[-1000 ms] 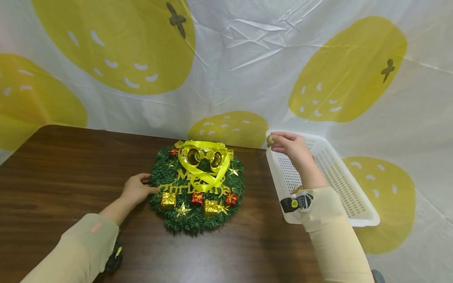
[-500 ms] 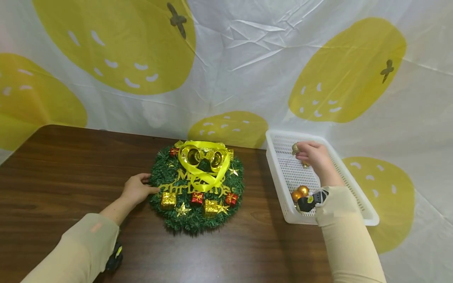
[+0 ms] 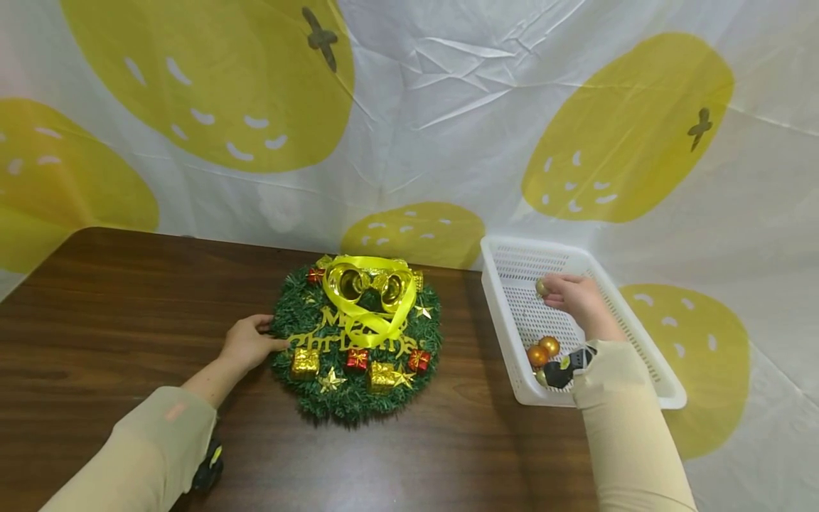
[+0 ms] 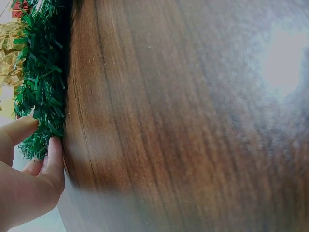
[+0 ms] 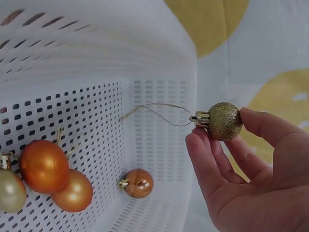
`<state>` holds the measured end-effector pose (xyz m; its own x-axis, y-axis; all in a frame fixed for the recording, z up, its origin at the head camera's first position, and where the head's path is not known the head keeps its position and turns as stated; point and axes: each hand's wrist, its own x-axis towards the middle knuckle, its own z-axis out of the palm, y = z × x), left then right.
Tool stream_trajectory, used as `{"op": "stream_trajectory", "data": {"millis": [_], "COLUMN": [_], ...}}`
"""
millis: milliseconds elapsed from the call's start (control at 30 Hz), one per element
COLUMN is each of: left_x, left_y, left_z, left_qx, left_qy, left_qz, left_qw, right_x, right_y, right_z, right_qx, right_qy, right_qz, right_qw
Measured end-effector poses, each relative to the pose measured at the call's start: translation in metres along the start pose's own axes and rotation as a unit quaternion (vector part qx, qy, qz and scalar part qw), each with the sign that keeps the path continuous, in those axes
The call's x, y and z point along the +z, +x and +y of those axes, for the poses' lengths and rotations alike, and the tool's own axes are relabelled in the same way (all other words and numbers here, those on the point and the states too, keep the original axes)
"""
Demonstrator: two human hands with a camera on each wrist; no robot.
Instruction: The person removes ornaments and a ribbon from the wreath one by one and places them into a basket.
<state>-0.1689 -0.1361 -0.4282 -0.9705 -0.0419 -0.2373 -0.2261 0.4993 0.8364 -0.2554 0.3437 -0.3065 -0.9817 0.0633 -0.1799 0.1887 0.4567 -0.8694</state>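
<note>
My right hand (image 3: 579, 302) pinches a small glittery gold Christmas bauble (image 5: 225, 122) over the white plastic basket (image 3: 495, 313). A thin gold hanging loop (image 5: 166, 105) trails from the bauble's cap. At the table's middle, a green Christmas wreath (image 3: 348, 412) lies flat. Its left edge sits between the thumb and fingers of my left hand (image 3: 246, 343), which grips it lightly. Gold bells (image 3: 350, 283) with a yellow ribbon, a gold lettering piece, small gift boxes and stars decorate the wreath.
Inside the basket lie an orange bauble (image 5: 44, 166), a lighter orange one (image 5: 72, 191), a pale one (image 5: 12, 191) and a shiny copper one (image 5: 139, 183). A curtain (image 3: 441, 163) with yellow fruit prints hangs behind the brown table (image 3: 128, 299).
My right hand has moved right from the basket's left rim to over its inside, then slightly toward me, still holding the gold bauble. My left hand has stayed at the wreath.
</note>
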Motion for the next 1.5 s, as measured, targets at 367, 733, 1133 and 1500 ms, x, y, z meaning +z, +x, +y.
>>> {"op": "stream_trajectory", "data": {"millis": [367, 733, 1133, 1500], "left_x": [-0.001, -0.001, 0.0, 0.0], "left_y": [0.001, 0.002, 0.002, 0.0], "left_z": [-0.001, -0.002, -0.003, 0.0], "left_qx": [-0.001, -0.001, -0.004, -0.005], "left_qy": [0.001, 0.0, 0.0, 0.001], "left_qz": [0.0, 0.001, -0.001, -0.001], "left_qw": [1.0, 1.0, 1.0, 1.0], "right_x": [-0.003, 0.017, 0.068, 0.123], "right_y": [0.001, 0.001, -0.003, 0.006], "right_z": [0.01, -0.011, -0.046, -0.035], "right_qx": [0.016, 0.004, -0.036, -0.028], "right_qy": [-0.004, 0.056, 0.147, 0.094], "right_qz": [-0.019, -0.034, -0.053, -0.055], "right_qw": [1.0, 0.998, 0.987, 0.994]}}
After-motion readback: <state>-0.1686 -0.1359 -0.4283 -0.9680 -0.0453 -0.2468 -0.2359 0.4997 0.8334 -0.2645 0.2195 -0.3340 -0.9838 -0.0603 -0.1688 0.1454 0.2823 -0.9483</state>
